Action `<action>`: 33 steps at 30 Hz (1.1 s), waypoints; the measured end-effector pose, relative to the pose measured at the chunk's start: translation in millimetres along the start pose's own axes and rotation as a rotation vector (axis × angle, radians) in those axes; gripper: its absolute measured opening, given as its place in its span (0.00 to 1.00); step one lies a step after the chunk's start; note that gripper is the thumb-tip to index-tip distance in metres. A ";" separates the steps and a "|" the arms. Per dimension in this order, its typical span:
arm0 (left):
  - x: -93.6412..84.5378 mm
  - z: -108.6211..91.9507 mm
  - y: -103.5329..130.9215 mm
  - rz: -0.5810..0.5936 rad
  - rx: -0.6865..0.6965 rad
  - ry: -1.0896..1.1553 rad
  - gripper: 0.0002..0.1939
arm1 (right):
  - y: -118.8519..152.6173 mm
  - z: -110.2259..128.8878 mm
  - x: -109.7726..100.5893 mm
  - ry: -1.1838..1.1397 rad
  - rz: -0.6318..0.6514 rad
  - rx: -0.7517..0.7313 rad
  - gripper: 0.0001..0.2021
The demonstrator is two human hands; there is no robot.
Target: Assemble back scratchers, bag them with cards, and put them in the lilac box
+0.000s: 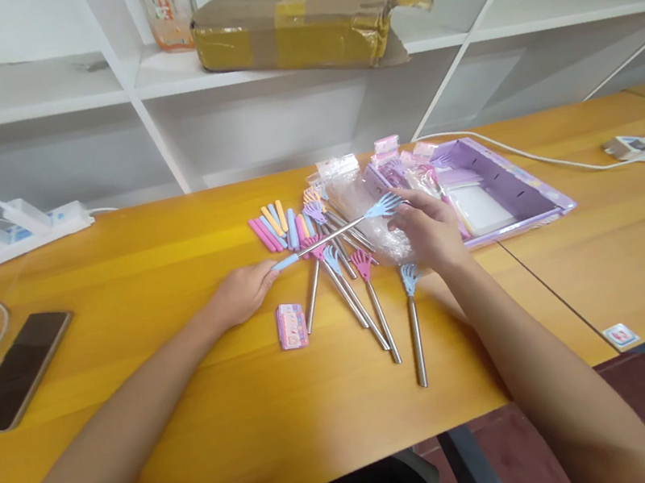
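Note:
A back scratcher (330,235) with a blue hand-shaped head, metal rod and blue grip is held aslant above the table between my hands. My left hand (243,293) pinches the end of its blue grip. The fingers of my right hand (429,226) are closed at the blue head. Below lie several loose back scratchers with metal rods, among them a pink one (362,261) and a blue one (409,281). Pink, blue and yellow grip sleeves (272,225) are laid out behind my left hand. A small stack of pink cards (292,326) lies nearer me.
Clear plastic bags (351,188) lie beside a purple box (531,221) with packaged pieces at its left side. Power strips (27,231) stand at both sides, with a phone (16,372) at left. A taped carton (295,29) rests on the shelf behind.

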State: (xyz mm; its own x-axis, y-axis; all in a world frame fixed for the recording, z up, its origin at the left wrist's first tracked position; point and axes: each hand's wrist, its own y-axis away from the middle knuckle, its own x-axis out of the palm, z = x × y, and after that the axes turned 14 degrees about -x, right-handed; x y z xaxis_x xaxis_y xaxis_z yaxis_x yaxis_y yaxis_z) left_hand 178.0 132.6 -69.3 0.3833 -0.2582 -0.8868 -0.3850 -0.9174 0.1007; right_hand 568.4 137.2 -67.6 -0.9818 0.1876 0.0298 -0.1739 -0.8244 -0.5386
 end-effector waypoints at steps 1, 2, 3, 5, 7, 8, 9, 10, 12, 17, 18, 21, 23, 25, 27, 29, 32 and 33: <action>0.0 0.8 -0.7 0.006 0.006 0.003 0.25 | -0.9 1.7 -2.8 -0.004 0.026 0.014 0.16; -0.1 1.6 -1.4 0.016 0.013 0.010 0.25 | -1.8 3.6 -5.7 -0.019 0.051 0.028 0.17; -0.4 2.4 -2.1 0.029 0.018 0.023 0.25 | -2.6 5.5 -8.6 -0.041 0.076 0.044 0.18; -1.6 4.0 -3.6 0.064 0.031 0.061 0.25 | -3.9 9.0 -13.7 -0.079 0.121 0.073 0.20; -3.7 5.7 -4.8 0.097 0.040 0.125 0.26 | -4.5 11.0 -17.0 -0.093 0.148 0.095 0.22; -5.1 6.6 -5.3 0.109 0.040 0.169 0.26 | -4.6 11.4 -17.9 -0.095 0.153 0.103 0.23; -6.7 7.5 -5.7 0.117 0.034 0.219 0.26 | -4.6 11.4 -18.3 -0.098 0.156 0.110 0.23; -8.4 8.3 -6.0 0.120 0.022 0.270 0.27 | -4.6 11.3 -18.4 -0.102 0.158 0.116 0.24; -12.0 9.9 -6.4 0.121 -0.006 0.354 0.28 | -4.3 10.9 -18.3 -0.105 0.166 0.131 0.23; -16.2 13.0 -7.7 0.142 -0.008 0.414 0.30 | -4.0 14.0 -19.3 -0.057 0.195 0.153 0.24; -15.8 13.4 -8.0 0.147 0.000 0.409 0.30 | -4.1 15.1 -19.6 -0.047 0.198 0.153 0.24; -13.3 14.5 -8.8 0.152 0.010 0.382 0.30 | -4.3 17.9 -20.3 -0.026 0.197 0.151 0.25; -12.0 15.0 -8.8 0.149 0.008 0.376 0.30 | -4.5 18.9 -20.1 -0.004 0.199 0.143 0.25; -11.5 15.1 -8.6 0.142 0.009 0.381 0.30 | -4.4 19.6 -19.6 0.027 0.200 0.138 0.25; -11.9 14.6 -8.1 0.137 0.008 0.380 0.30 | -4.2 20.2 -18.8 0.055 0.196 0.140 0.24; -12.7 13.6 -7.6 0.139 0.008 0.377 0.30 | -4.0 20.9 -18.2 0.064 0.189 0.133 0.24; -14.0 12.0 -7.0 0.144 0.008 0.375 0.29 | -3.9 21.5 -17.9 0.052 0.198 0.114 0.24; -14.2 11.9 -6.9 0.144 0.007 0.369 0.29 | -4.0 21.5 -18.0 0.054 0.206 0.107 0.23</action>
State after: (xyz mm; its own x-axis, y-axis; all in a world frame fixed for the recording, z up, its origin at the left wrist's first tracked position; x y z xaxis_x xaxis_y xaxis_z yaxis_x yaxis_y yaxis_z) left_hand 165.3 146.2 -62.8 0.6005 -0.4767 -0.6420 -0.4623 -0.8620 0.2077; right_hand 585.2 125.6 -47.9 -0.9924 0.0352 -0.1181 0.0200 -0.8998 -0.4358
